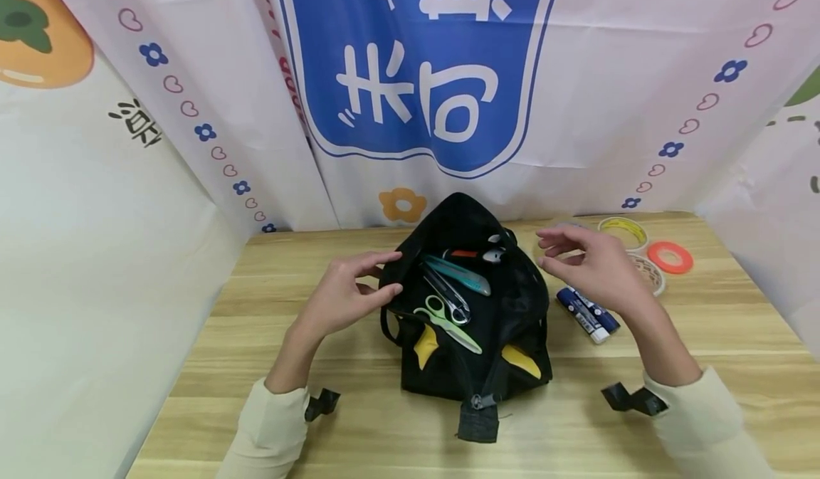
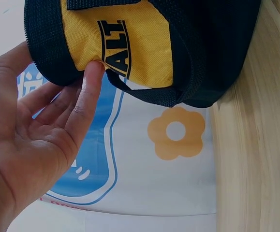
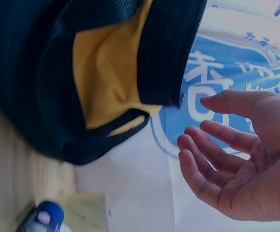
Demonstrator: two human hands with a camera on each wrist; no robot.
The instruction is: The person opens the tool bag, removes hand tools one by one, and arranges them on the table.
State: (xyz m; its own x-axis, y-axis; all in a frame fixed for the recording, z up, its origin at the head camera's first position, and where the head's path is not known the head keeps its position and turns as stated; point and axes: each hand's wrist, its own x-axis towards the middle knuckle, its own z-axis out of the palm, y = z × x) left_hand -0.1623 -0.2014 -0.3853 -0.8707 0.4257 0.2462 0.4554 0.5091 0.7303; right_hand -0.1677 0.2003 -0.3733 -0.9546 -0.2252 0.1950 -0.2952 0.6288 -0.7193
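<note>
A black tool bag with yellow panels stands unzipped in the middle of the table. My left hand pinches its left rim, the thumb pressing the yellow side panel in the left wrist view. On the bag's right, my right hand hovers with loosely bent fingers, apart from the rim and holding nothing. Inside the bag lie green-handled scissors, a teal utility knife, a dark-and-silver cutter and a partly hidden tool with an orange part.
Right of the bag, two blue glue sticks lie side by side on the wooden table. Behind them are several tape rolls, among them an orange one and a yellow one. A printed cloth hangs along the table's back edge.
</note>
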